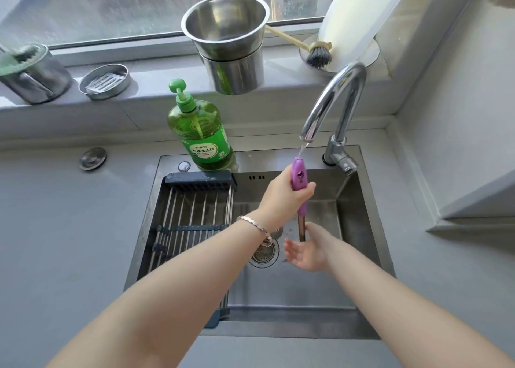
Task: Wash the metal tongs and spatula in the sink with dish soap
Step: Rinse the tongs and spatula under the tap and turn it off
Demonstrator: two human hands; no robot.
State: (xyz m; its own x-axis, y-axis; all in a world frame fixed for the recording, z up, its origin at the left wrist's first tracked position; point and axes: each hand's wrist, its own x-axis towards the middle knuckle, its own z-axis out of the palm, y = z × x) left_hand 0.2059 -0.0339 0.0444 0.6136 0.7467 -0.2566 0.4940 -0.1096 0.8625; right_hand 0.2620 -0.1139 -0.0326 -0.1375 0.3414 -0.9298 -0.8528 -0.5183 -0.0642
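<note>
Two grips work over the sink (359, 228). Left grip (281, 197): fingers curled round the purple handle of the tongs (299, 172), clamped. The tongs are upright, handle end up, directly under the faucet (334, 94) spout, and a thin stream of water lands on the handle top. Right grip (306, 252): lower in the basin, fingers apart and relaxed, palm turned up, holding nothing. The tongs' bare metal end runs down to its thumb side; contact cannot be told. Drain strainer (263, 253) just left of right grip. Drying rack (192, 209) spans the basin's left part. Green dish soap bottle (200, 136) stands on the sink's back rim, left of the faucet. Grey worktop (55, 228) surrounds the sink. On the window sill: steel pots (225, 33), dish brush (317, 54).
</note>
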